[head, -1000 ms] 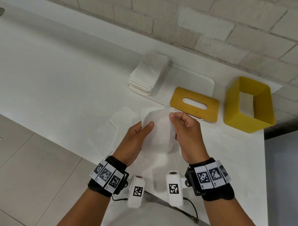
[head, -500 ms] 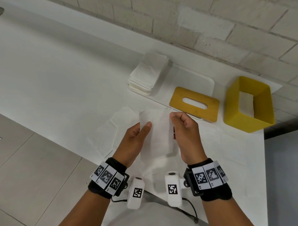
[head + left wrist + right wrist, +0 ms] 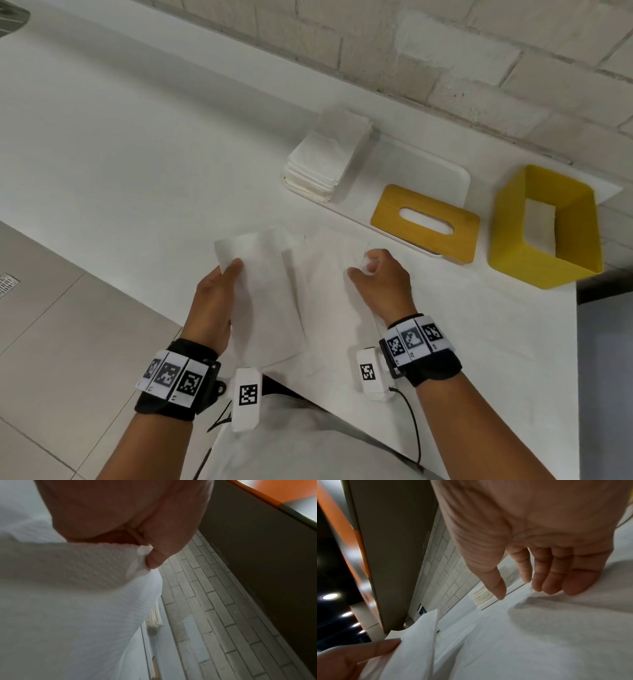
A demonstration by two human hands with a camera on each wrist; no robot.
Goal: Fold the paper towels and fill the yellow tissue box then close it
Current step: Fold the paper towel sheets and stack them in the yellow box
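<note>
One folded paper towel (image 3: 263, 291) pinched in left hand (image 3: 214, 305), right hand (image 3: 380, 281) beside it.

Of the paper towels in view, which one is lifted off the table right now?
The folded paper towel pinched in the left hand. The flat sheet under the right hand and the folded stack farther back both lie on surfaces.

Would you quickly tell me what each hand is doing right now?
Left hand: holds the folded paper towel.
Right hand: fingers loosely curled over the flat sheet, gripping nothing.
</note>
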